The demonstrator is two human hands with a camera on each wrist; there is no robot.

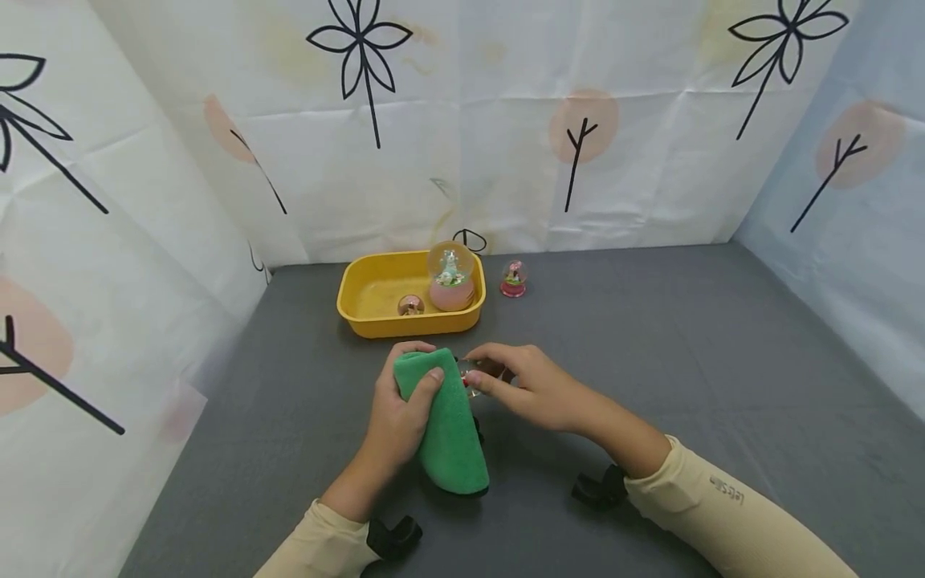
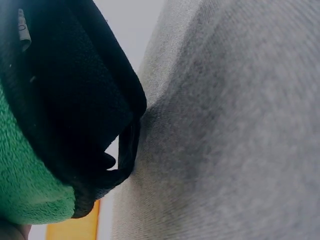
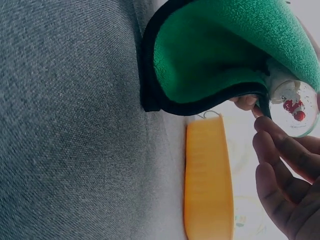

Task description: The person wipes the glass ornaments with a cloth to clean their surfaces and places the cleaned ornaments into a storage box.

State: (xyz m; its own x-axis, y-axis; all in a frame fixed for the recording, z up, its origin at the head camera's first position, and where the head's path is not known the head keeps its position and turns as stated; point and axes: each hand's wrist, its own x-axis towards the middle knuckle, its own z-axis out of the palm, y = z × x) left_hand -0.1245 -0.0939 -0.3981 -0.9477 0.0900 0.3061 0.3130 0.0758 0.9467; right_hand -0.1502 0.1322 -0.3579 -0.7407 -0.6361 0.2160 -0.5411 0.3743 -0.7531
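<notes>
My left hand grips a green cloth with black edging, its thumb pressed on top; the cloth hangs down toward the table. A small clear snow globe with red and white figures inside pokes out of the cloth's fold in the right wrist view. From the right side, the thumb and fingers of my right hand pinch the globe, fingertips close to the cloth's black edge. The globe's base is hidden in the cloth. In the left wrist view the cloth's dark underside shows, with a white tag.
Behind the hands stands a yellow tray holding a large snow globe with a pink base and a smaller globe. Another small snow globe stands right of the tray on the grey table. Patterned white sheets enclose the table.
</notes>
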